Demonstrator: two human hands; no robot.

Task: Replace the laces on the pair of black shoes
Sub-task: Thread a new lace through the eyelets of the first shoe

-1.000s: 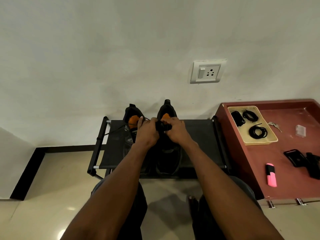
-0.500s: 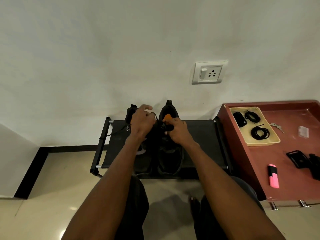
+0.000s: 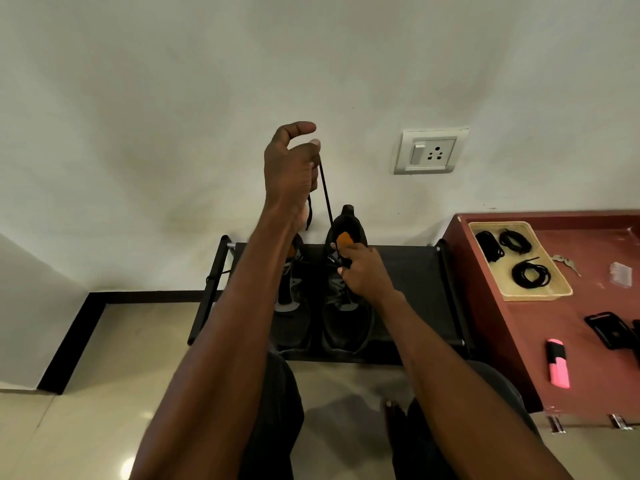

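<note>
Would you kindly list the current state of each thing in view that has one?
left hand: raised, pinching the black lace
right hand: resting on the right shoe's tongue, fingers curled there
black lace: pulled taut upward from the right shoe
right shoe: on the rack, partly unlaced
left shoe: on the rack, partly hidden by the arm
spare laces: coiled in the tray

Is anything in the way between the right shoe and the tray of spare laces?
Nothing visible. The right shoe sits on the black rack; bare rack fabric, then the red table's edge, lie between it and the tray holding coiled laces.
</note>
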